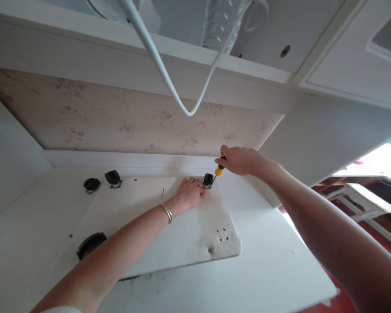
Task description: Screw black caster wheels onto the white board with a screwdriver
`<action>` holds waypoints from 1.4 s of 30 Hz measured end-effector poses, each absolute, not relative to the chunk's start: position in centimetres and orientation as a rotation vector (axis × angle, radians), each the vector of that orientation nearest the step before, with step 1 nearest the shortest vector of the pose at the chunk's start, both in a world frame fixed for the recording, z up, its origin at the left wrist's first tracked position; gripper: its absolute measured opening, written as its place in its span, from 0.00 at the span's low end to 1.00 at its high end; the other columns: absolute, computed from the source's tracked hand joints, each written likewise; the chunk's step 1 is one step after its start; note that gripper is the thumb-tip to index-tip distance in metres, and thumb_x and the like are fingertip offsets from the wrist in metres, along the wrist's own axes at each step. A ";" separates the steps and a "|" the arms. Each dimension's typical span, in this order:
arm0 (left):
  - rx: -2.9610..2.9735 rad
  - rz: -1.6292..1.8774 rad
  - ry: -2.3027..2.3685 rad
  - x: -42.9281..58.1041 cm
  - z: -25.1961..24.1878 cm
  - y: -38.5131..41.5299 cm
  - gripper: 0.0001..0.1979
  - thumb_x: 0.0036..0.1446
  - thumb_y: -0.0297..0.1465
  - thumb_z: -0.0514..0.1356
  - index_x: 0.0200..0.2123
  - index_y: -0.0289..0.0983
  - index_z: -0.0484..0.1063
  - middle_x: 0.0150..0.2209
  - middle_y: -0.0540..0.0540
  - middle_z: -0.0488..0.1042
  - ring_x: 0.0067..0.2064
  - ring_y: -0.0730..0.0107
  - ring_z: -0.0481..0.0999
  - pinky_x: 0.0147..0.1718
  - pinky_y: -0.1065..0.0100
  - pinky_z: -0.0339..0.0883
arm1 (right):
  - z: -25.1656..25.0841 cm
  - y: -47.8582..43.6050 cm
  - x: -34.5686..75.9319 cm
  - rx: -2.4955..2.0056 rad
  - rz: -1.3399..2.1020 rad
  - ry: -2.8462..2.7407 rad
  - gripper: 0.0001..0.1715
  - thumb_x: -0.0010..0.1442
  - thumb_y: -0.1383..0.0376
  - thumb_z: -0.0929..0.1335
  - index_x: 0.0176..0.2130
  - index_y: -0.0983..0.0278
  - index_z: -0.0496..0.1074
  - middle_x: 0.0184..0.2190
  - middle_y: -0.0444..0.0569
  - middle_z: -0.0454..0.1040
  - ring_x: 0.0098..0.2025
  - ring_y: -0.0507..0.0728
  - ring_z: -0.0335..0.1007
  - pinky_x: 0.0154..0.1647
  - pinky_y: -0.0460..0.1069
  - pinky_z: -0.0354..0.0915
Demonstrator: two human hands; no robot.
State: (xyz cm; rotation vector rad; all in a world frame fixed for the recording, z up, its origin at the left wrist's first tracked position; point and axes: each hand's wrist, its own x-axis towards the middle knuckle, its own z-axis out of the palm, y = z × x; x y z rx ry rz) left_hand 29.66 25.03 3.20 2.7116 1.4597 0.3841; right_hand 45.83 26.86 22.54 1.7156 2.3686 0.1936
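Note:
A small black caster [208,179] with a metal mounting plate sits at the far right corner of a white board [182,239]. My right hand [236,160] is closed around the handle of a yellow-and-black screwdriver [219,169], its shaft slanting down to the caster's plate. On the board, my left hand [189,192] has its thumb and fingertips closed at the left edge of that plate. A second black caster [113,178] stands at the board's far left corner. Several screw holes mark the near right corner, beside a metal fitting [210,250].
Two loose black casters, one [91,185] at the back left and one [90,246] by my left forearm, lie on the white surface [263,261]. A white cable [189,114] hangs from the shelf [169,48] overhead. Floral wallpaper [127,128] covers the back wall.

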 end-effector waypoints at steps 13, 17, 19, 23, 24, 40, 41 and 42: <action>2.701 0.389 1.451 29.7 2.8 25.1 0.18 0.65 0.36 0.49 0.38 0.44 0.80 0.46 0.42 0.76 0.51 0.52 0.70 0.49 0.53 0.61 | 23.0 26.9 45.7 1.733 0.233 2.318 0.36 0.61 0.42 0.59 0.56 0.63 0.64 0.48 0.63 0.75 0.47 0.71 0.73 0.43 0.60 0.64; 2.699 0.387 1.466 29.7 2.9 25.0 0.19 0.65 0.36 0.49 0.38 0.43 0.80 0.46 0.41 0.76 0.52 0.52 0.70 0.49 0.52 0.61 | 23.0 26.6 45.5 1.594 0.116 2.426 0.29 0.62 0.50 0.60 0.59 0.60 0.62 0.55 0.60 0.72 0.46 0.66 0.74 0.42 0.57 0.65; 2.698 0.385 1.467 29.7 2.9 25.0 0.19 0.66 0.36 0.48 0.38 0.43 0.80 0.46 0.41 0.76 0.52 0.52 0.70 0.49 0.53 0.62 | 23.0 26.5 45.4 1.632 0.215 2.366 0.28 0.65 0.49 0.57 0.52 0.64 0.68 0.48 0.64 0.75 0.46 0.69 0.74 0.42 0.59 0.64; 2.695 0.377 1.467 29.6 3.0 24.9 0.19 0.65 0.36 0.48 0.39 0.44 0.80 0.47 0.41 0.76 0.52 0.52 0.70 0.50 0.53 0.62 | 23.1 26.5 45.4 1.682 0.238 2.346 0.32 0.64 0.45 0.56 0.56 0.63 0.64 0.48 0.62 0.76 0.46 0.68 0.74 0.43 0.59 0.64; 2.695 0.375 1.466 29.6 3.0 24.9 0.18 0.65 0.36 0.48 0.38 0.44 0.80 0.46 0.41 0.76 0.52 0.52 0.70 0.49 0.52 0.62 | 23.2 26.5 45.4 1.662 0.167 2.363 0.31 0.64 0.47 0.58 0.58 0.61 0.62 0.50 0.60 0.75 0.44 0.66 0.75 0.42 0.57 0.65; 2.686 0.368 1.457 29.6 2.7 25.2 0.17 0.65 0.36 0.50 0.37 0.45 0.80 0.45 0.43 0.77 0.52 0.53 0.71 0.49 0.54 0.62 | 22.5 26.0 45.3 1.639 0.385 2.366 0.33 0.67 0.44 0.52 0.50 0.64 0.68 0.42 0.63 0.77 0.45 0.71 0.74 0.41 0.60 0.63; 2.684 0.371 1.458 29.6 2.7 25.2 0.17 0.65 0.37 0.50 0.37 0.45 0.80 0.45 0.43 0.77 0.52 0.53 0.71 0.49 0.53 0.62 | 22.4 26.0 45.4 1.650 0.402 2.381 0.34 0.66 0.43 0.52 0.51 0.64 0.67 0.44 0.62 0.76 0.45 0.71 0.74 0.41 0.59 0.63; 2.682 0.374 1.459 29.6 2.7 25.2 0.17 0.65 0.37 0.50 0.37 0.45 0.80 0.46 0.43 0.77 0.52 0.53 0.71 0.49 0.53 0.61 | 22.3 26.0 45.5 1.653 0.385 2.420 0.33 0.67 0.44 0.52 0.54 0.63 0.65 0.47 0.61 0.74 0.44 0.69 0.74 0.41 0.59 0.63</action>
